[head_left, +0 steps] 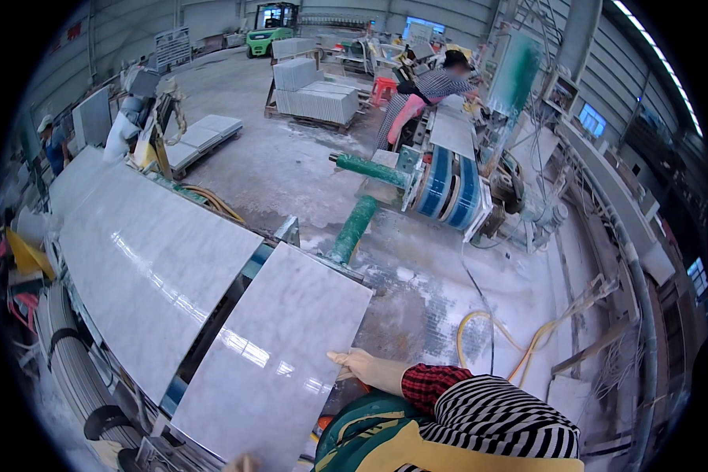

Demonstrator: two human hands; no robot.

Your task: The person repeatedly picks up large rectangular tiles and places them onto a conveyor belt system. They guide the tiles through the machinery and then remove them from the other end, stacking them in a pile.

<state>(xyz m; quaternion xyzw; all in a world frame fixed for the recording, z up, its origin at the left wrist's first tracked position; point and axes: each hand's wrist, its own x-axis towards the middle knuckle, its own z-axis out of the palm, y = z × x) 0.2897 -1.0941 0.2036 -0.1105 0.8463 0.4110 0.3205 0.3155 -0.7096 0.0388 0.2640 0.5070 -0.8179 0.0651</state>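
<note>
A polished white-grey marble slab (275, 338) lies flat on a metal frame in front of me. My right hand (355, 366), in a pale glove, grips its right edge, the fingers on top and the thumb side hidden. At the slab's near edge, only a small, blurred part of my left hand (242, 463) shows at the bottom of the picture. Its fingers are too hidden to read. A second, longer polished slab (149, 252) lies to the left, with a dark gap between the two.
Green roller arms (355, 228) stand beyond the slab. Further off, a person (429, 94) bends over a machine with blue belts (448, 185). Stacked slabs (315, 102) sit on a pallet, with a green forklift (272, 31) behind. Yellow hoses (527, 346) lie on the floor at right.
</note>
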